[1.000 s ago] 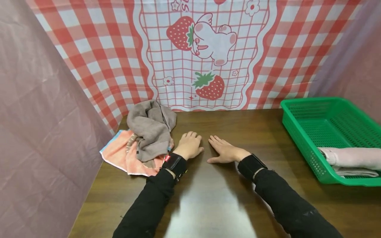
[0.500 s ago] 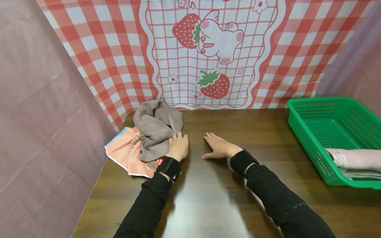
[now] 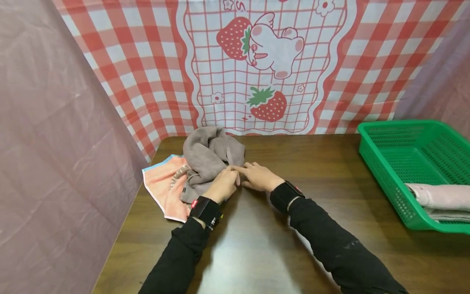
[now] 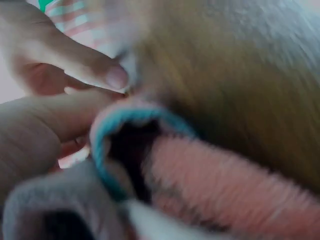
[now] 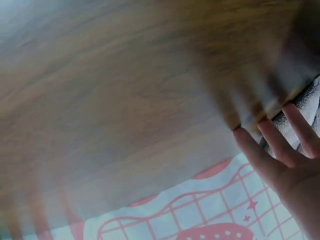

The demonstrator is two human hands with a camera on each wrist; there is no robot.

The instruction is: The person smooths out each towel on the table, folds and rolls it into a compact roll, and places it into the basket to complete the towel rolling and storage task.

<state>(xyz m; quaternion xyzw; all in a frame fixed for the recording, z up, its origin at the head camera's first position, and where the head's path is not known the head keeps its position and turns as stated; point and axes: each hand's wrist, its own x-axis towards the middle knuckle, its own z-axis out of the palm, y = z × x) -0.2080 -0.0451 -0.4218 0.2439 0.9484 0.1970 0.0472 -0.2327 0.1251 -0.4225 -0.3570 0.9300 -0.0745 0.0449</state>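
A crumpled grey towel (image 3: pixel 205 157) lies on top of an orange towel (image 3: pixel 161 183) with a blue and white edge, at the left of the table. My left hand (image 3: pixel 224 184) grips the right side of this pile. Close up in the left wrist view, its fingers meet the blue edge (image 4: pixel 112 120) of the orange towel, beside a grey fold (image 4: pixel 55 200). My right hand (image 3: pixel 261 177) reaches in from the right, its fingertips against the left hand's. In the right wrist view its extended fingers (image 5: pixel 280 145) touch the tabletop near grey cloth.
On the right stands a green plastic basket (image 3: pixel 389 196) with a folded pale pink towel (image 3: pixel 440 196) inside. A red-and-white checked curtain (image 3: pixel 147 61) hangs along the back of the wooden table (image 3: pixel 249 253). A pinkish sheet (image 3: pixel 62 143) closes off the left side.
My left hand has moved onto the towel pile and taken hold; both towels have shifted right. My right hand has moved left until the two hands meet.
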